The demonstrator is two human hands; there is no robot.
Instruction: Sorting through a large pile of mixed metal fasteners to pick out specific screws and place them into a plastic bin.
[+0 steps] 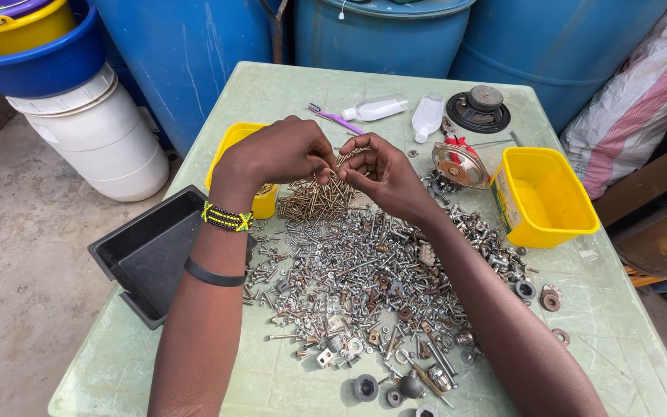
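Both hands meet at upper centre of the frame: left hand (279, 154) and right hand (384, 176), fingers pinched on brass screws (343, 160), apparently several, above the brass pile (316, 199). Below spreads mixed hardware (372, 278) on the desk (272, 93).

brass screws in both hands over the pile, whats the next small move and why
Probably lower the bunch of brass screws pinched between the left hand and right hand onto the brass heap just beneath. That heap already lies apart from the mixed silver hardware, so like goes with like.
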